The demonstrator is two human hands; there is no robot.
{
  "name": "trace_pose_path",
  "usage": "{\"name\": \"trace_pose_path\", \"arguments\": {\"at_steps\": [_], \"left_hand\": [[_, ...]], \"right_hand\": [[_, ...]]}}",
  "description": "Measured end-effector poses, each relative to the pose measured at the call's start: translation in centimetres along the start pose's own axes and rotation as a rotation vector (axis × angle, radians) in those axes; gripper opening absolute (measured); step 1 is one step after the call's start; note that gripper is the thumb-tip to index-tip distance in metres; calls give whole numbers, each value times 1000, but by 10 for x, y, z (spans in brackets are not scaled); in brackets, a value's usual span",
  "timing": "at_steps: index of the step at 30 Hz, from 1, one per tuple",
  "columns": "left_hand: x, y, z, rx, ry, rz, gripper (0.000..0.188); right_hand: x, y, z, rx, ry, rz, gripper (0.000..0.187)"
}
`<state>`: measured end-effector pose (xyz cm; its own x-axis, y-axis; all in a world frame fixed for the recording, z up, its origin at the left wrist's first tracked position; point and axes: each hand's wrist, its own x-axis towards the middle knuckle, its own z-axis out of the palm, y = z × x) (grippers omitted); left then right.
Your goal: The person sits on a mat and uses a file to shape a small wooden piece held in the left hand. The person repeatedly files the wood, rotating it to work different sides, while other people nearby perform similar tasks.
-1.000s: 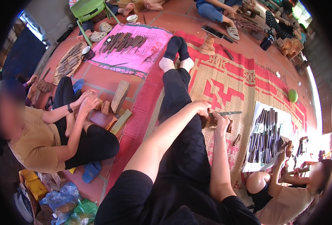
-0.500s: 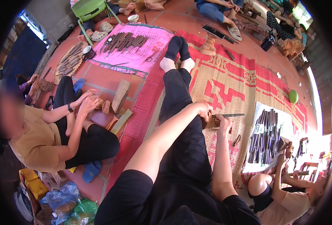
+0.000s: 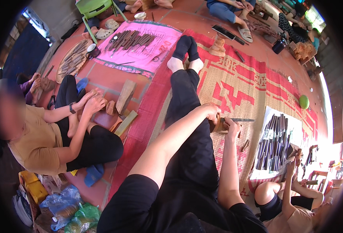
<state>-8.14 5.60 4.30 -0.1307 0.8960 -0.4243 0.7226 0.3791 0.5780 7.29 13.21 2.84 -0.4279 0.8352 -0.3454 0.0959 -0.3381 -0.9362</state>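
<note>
Beyond my right thigh, my left hand (image 3: pixel 212 112) is closed around the upper end of a brown wooden piece (image 3: pixel 220 126). My right hand (image 3: pixel 232 126) sits close beside it, fingers closed on a long, thin, dark metal tool (image 3: pixel 244 120) like a file. The tool points to the right, and its near end is hidden by my fingers and the wood. What shape the wood has is partly covered by both hands. Small dark wooden bits (image 3: pixel 245 146) lie on the patterned mat (image 3: pixel 208 83) to the right of my hands.
Several dark-handled tools lie on a white sheet (image 3: pixel 298 123) at right. A pink cloth (image 3: pixel 161 42) holds more tools. Two people sit close by, at left (image 3: pixel 39 141) and lower right (image 3: pixel 291 217). A green ball-like object (image 3: pixel 304 101) and wood blocks (image 3: pixel 125 97) rest nearby.
The whole view has shifted slightly. My hands stay at the wooden piece, with the thin tool at nearly the same angle.
</note>
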Motion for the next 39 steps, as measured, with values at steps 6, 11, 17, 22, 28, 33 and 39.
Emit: {"name": "trace_pose_path", "arguments": {"at_steps": [6,11,17,22,28,33,39], "left_hand": [[1,-4,3,-30,-8,-21,66],[4,-6,3,23,17,28,64],[-7,-4,-2,-39,31,28,62],[-2,-4,0,-73,37,22,59],[2,-10,5,-125,39,30,60],[1,-12,6,-138,57,20,64],[0,-10,6,-125,48,8,64]], "right_hand": [[6,4,-4,-75,-39,-34,18],[12,13,-6,-17,-35,-42,14],[7,7,-9,-111,-18,-31,12],[-4,-3,6,89,-19,10,13],[6,6,-7,-35,-32,-6,16],[-12,-12,7,49,-36,27,16],[-4,-11,-3,-102,-1,-2,18]]}}
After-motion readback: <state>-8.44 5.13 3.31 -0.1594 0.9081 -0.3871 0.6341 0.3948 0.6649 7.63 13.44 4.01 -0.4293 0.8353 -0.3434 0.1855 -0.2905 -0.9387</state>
